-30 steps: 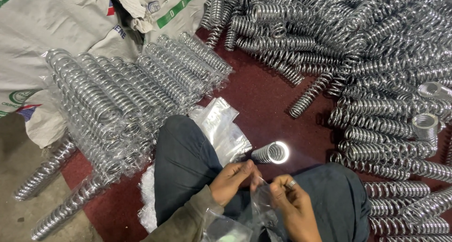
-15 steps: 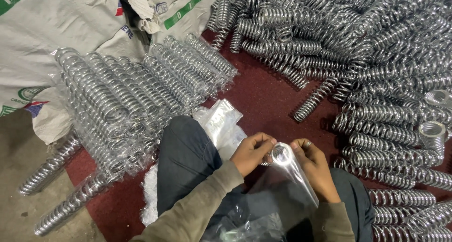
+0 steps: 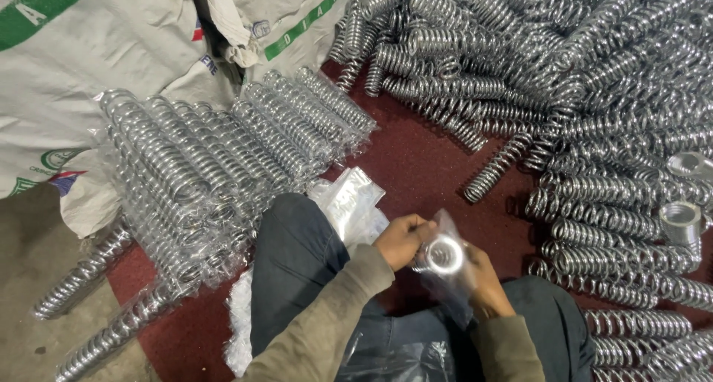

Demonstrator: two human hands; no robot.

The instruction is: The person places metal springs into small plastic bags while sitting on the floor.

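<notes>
Down close, over the lap, both hands meet on one chrome spring [image 3: 443, 256] sheathed in a clear plastic bag [image 3: 454, 293]. The left hand [image 3: 401, 239] has its fingers curled tight on the bag's mouth at the spring's upper end; the right hand [image 3: 486, 282] cups the bagged spring from below, fingers wrapped round film and coil together. The spring's open end faces the camera, and the bag hangs slack below it toward the knees. This looks like the sleeving step, with the spring mostly inside. The next move likely calls for a firm pinch on the film and a steady pull so the coil seats fully without snagging.

Just beyond the left knee lies a small stack of empty clear bags [image 3: 349, 202] on the dark red floor [image 3: 416, 159]. Further left, rows of bagged springs [image 3: 215, 166] lie side by side. To the right and far back, a heap of bare springs [image 3: 594, 92]; upper left, white woven sacks [image 3: 96, 62].
</notes>
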